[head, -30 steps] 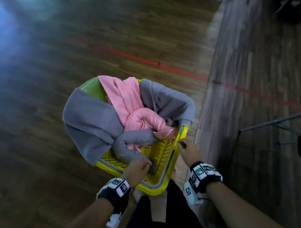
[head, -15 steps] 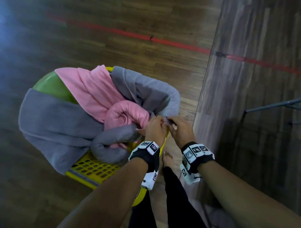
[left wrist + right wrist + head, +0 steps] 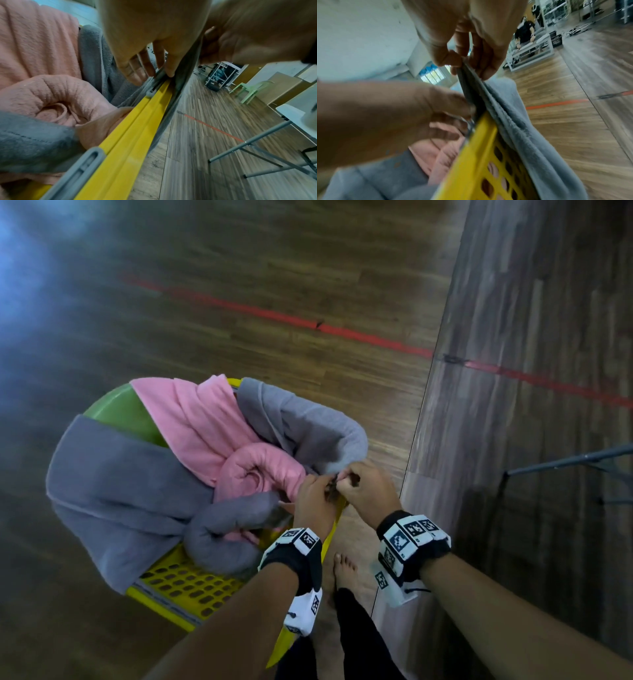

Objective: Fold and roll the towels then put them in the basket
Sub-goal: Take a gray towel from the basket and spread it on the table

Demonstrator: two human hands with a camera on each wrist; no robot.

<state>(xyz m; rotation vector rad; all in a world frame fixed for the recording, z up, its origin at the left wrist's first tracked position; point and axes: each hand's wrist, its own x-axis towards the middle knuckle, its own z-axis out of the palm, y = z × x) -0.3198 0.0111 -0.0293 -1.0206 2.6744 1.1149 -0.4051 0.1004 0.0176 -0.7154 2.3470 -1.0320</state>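
Note:
A yellow perforated basket (image 3: 191, 587) holds a rolled pink towel (image 3: 260, 470), with more pink cloth (image 3: 191, 419) draped over its far rim. One grey towel (image 3: 113, 484) hangs over the left rim, and its rolled end lies inside. A second grey towel (image 3: 308, 422) hangs over the right rim. Both hands meet at that rim. My right hand (image 3: 467, 67) pinches the edge of this grey towel (image 3: 513, 121) above the basket wall (image 3: 471, 155). My left hand (image 3: 327, 489) grips the same edge from the basket's inside, fingers and thumb (image 3: 154, 71) at the yellow rim (image 3: 137, 121).
The basket sits on something round and green (image 3: 120, 409) over a wooden floor with a red line (image 3: 308, 325). My bare foot (image 3: 344, 570) stands beside the basket. Grey folding table legs (image 3: 257, 139) are on the right, a green chair (image 3: 248, 92) farther off.
One second ago my left hand was at the basket's near rim. It moved to the right rim beside my right hand, and both now hold the grey towel's edge.

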